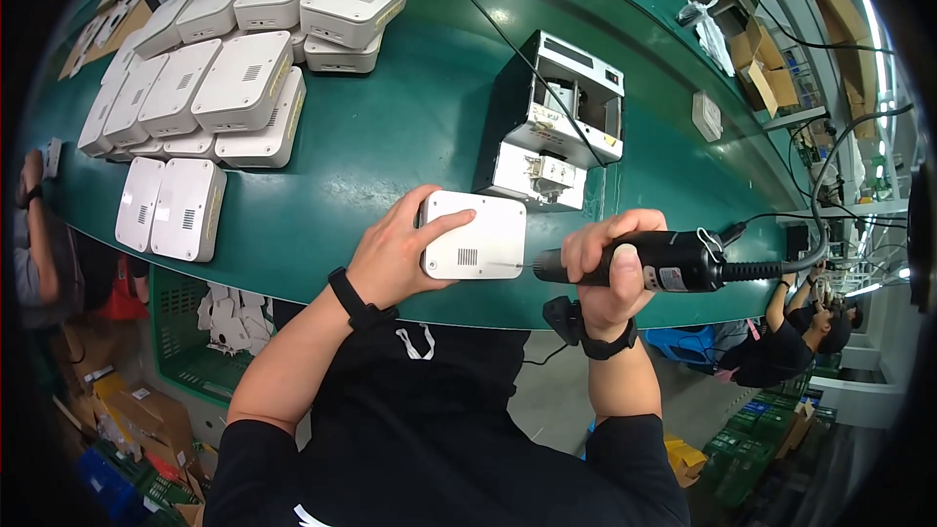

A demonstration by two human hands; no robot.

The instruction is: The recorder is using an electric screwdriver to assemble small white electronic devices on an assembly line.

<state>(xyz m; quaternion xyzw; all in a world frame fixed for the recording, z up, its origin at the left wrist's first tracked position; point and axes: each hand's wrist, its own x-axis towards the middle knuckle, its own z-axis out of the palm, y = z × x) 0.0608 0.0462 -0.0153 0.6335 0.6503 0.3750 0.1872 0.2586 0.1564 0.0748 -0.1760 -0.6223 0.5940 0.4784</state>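
**Currently: driver bit on the white casing, near edge of the surface**

Left hand lies spread over the left end of a white rounded casing, thumb on top, fingers wrapped round the far edge. It is pinning the casing down, not lifting it. The casing lies flat on the green surface, close to its near edge, vent grille facing up.

Right hand is closed in a full fist round a black electric screwdriver, held roughly level. The thin bit points left and meets the casing near its right side, just past the grille. A coiled cable runs off to the right from the tool's rear.

Behind the casing, touching or nearly so, stands a small white-and-black machine with an open front. Finished-looking casings are stacked at far left, with two more lying side by side nearer the edge.

Risks as I see them:
- The bit comes in at a shallow angle. If it isn't seated, it could skate off and scratch the white shell.
- The casing is held at one end only, so driver torque could spin it.
- It's close to the surface's edge, and a hard push could send it off.
- Cable drag may pull the tool off line.
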